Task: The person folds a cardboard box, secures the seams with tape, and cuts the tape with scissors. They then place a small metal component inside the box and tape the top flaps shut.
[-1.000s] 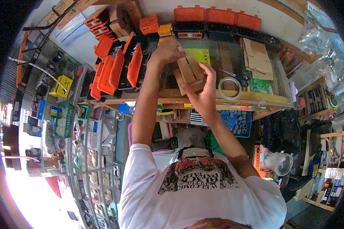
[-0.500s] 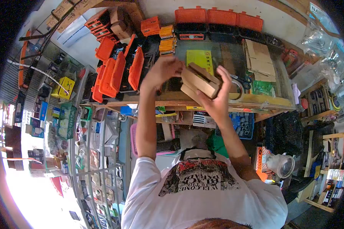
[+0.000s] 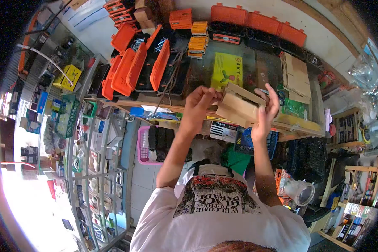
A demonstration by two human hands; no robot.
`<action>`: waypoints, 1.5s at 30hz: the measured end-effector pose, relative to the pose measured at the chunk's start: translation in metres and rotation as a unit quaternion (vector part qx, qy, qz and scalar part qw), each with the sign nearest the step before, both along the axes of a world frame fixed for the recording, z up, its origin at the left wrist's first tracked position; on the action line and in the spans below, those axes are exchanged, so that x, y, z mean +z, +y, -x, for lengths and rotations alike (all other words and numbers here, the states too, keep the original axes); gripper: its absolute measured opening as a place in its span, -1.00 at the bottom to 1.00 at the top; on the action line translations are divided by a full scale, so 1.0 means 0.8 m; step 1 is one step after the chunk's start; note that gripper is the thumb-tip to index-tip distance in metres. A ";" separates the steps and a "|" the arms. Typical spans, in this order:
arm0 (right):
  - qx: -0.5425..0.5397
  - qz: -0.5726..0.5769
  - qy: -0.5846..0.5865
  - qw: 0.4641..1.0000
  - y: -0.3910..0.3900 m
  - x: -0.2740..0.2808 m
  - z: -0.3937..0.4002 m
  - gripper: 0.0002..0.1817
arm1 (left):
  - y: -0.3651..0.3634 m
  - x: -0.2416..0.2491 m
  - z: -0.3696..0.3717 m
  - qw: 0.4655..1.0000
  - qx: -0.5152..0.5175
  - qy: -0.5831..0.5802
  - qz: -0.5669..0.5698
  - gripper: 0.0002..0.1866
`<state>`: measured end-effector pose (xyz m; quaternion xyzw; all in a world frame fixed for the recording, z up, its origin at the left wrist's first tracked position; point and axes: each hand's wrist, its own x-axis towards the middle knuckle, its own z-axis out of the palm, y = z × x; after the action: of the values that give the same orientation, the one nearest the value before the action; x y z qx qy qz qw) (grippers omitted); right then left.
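Above the front edge of the desk, a cardboard box sits tilted between both hands. The right hand holds its right end, thumb against it, other fingers loosely spread. The left hand has its fingers bunched at the left end; I cannot tell whether they grip it. Beyond lies a yellow sheet, with flattened cardboard to the right.

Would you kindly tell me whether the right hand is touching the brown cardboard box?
Touching. The head view shows the right hand with its thumb against the right end of the brown cardboard box.
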<state>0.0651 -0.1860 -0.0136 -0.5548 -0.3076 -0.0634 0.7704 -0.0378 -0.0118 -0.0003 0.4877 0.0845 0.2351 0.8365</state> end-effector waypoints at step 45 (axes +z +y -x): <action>0.032 -0.077 -0.082 0.993 -0.021 0.026 0.002 -0.05 | -0.002 0.067 0.031 0.808 -0.040 -0.004 -0.588 -0.64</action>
<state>0.0631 -0.2029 0.0070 -0.4767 -0.3817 -0.1070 0.7846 -0.0623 -0.0136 0.0532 0.8883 -0.0931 0.2081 0.3986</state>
